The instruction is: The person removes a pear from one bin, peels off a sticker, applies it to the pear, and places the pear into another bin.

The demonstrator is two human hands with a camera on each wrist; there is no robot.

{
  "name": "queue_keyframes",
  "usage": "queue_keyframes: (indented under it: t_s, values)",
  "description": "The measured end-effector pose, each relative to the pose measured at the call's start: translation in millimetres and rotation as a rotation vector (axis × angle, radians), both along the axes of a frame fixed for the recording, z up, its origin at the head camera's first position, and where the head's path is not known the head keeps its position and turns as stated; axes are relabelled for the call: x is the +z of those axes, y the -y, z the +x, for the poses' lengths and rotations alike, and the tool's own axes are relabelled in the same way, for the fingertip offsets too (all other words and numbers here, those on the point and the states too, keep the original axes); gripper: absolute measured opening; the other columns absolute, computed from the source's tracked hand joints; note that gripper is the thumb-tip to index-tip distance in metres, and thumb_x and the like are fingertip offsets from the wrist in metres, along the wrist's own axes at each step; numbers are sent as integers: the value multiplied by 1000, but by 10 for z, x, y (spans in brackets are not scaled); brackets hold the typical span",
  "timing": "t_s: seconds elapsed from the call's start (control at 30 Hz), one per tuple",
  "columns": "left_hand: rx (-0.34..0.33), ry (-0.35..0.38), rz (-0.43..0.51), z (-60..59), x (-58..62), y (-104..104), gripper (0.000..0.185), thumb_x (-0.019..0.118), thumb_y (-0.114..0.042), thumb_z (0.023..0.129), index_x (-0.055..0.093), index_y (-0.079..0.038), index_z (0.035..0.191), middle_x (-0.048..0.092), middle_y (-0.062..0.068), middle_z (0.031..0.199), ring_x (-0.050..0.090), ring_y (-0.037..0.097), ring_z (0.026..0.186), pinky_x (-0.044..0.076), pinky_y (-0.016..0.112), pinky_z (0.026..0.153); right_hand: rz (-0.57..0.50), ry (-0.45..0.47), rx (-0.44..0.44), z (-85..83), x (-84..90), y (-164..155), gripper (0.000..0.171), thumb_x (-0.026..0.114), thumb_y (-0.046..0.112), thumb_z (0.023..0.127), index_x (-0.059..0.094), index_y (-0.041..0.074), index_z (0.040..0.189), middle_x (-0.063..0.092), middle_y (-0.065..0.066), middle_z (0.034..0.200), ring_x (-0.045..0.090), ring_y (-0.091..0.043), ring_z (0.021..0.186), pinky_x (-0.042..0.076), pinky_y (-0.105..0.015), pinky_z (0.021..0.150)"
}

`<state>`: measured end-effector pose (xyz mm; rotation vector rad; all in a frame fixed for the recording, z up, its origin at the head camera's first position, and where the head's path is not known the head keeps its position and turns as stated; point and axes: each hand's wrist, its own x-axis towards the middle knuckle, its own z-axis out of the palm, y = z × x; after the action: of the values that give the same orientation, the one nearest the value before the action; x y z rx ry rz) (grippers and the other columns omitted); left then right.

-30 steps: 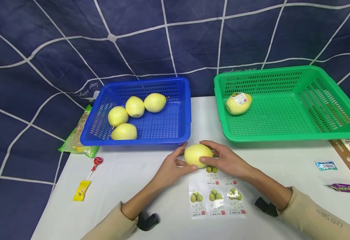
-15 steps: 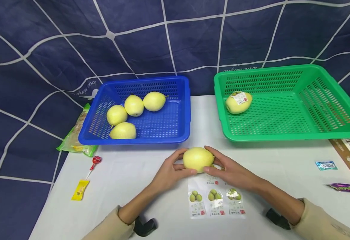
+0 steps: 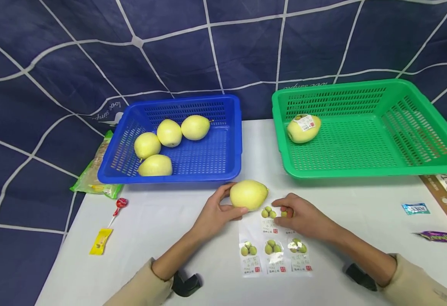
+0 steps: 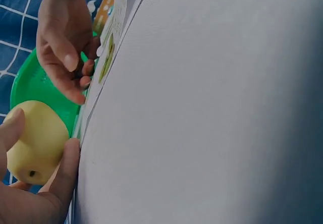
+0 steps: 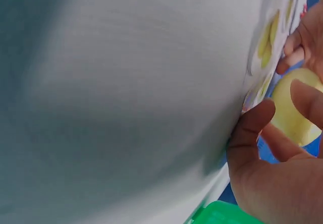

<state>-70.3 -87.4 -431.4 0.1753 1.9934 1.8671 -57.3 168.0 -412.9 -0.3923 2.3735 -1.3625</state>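
Pear (image 3: 249,195), pale yellow, on its side between left thumb and fingers, just in front of the blue basket, stem end toward the right. Cannot tell whether raised or resting on the white tabletop (image 3: 162,216); underside hidden, far side covered by the left hand (image 3: 216,214), closed only as far as the fruit's width. Right hand (image 3: 301,217) just beside, apart from the fruit, thumb and forefinger parted, other fingers bent, with no clear sign of anything in their grip; over the sticker sheet (image 3: 248,231), covering part of its upper right. Small print too fine to read; glare across some lower stickers.

Behind, in the blue basket (image 3: 169,180), four loose pears (image 3: 169,133), the nearest partly cut off by the front rim. To the right, in the green basket (image 3: 361,172), one labelled pear (image 3: 303,128), sticker uppermost. Farther left, a plastic bag (image 3: 98,172), partly behind the basket, contents indistinct; a red lollipop (image 3: 121,203) and a yellow wrapper (image 3: 101,241). Far right, a blue sachet (image 3: 416,208), a purple wrapper (image 3: 439,237), brown packaging (image 3: 443,199) cut off by the frame edge. In both wrist views, mostly blurred white tabletop.
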Motion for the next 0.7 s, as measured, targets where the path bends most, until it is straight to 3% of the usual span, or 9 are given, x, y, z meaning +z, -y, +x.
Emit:
queue_keyframes:
  t_s: [0.3, 0.57, 0.7]
  values:
    - [5, 32, 23, -32, 2, 8, 70, 77, -2, 84, 43, -6, 145, 49, 22, 137, 70, 31, 90, 59, 40, 78, 79, -29, 73, -59, -17, 75, 42, 76, 11, 84, 65, -3, 122, 52, -2, 87, 47, -16, 75, 44, -25, 65]
    - [25, 70, 64, -43, -18, 10, 72, 75, 3, 84, 40, -5, 147, 48, 23, 138, 70, 31, 92, 58, 41, 79, 78, -1, 15, -94, -19, 134, 22, 74, 7, 83, 72, 0, 104, 59, 1, 83, 52, -17, 75, 46, -27, 65]
    - [23, 63, 49, -48, -19, 5, 73, 77, 1, 84, 41, -6, 147, 49, 22, 137, 70, 32, 92, 58, 40, 79, 86, 7, 2, -80, -6, 124, 31, 73, 8, 85, 69, -5, 113, 55, -1, 79, 51, -17, 71, 45, -26, 63]
